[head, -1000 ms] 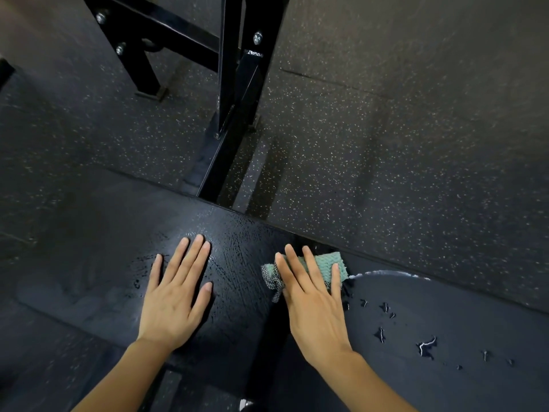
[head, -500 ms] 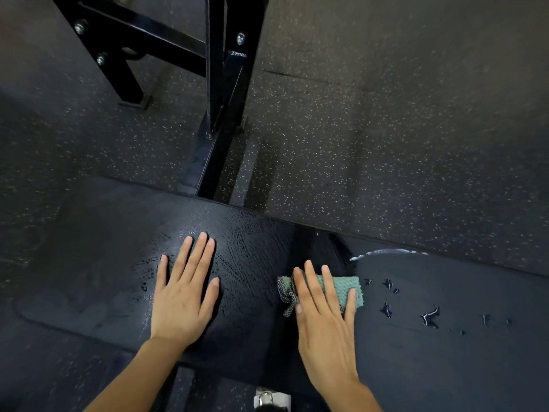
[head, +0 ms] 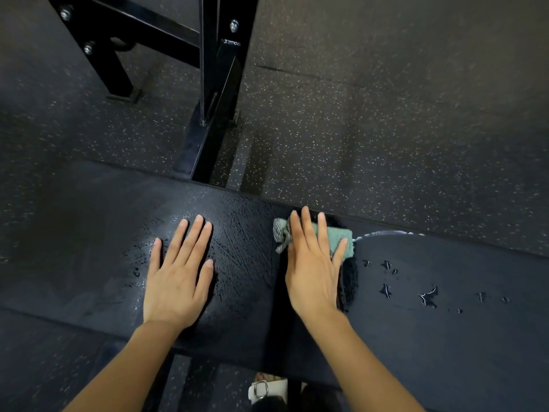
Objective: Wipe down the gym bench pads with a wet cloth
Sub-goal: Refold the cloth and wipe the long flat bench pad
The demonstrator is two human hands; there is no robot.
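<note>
Because the cloth (head: 340, 235) is small, soft and soaked, we judge it light and limp. It will likely bunch or skid on the slick vinyl unless weight sits on top of it. A flat palm over its middle looks the better hold, not a pinch at the frayed striped corner. It lies at the far edge of the bench, by the seam where the two pads meet, on the end of the right pad (head: 451, 331) nearest that seam. Teal weave shows between the fingers.

Right hand (head: 315, 272): laid flat over the cloth, fingers straight and slightly fanned, pressing down, none curled round it. Forearm comes in from lower right.

Left hand (head: 178, 281): flat on the left pad (head: 83, 233), fingers straight, thumb out, holding nothing. We read it as a brace.

The left pad shows a wet, streaked sheen around that hand. The right pad carries scattered water drops (head: 427, 295) and a pale streak along its far edge; we judge it largely unwiped.

Beyond: black steel frame (head: 214, 84) with bolts, speckled rubber floor (head: 386, 114). A buckled shoe (head: 263, 388) shows below the bench.
</note>
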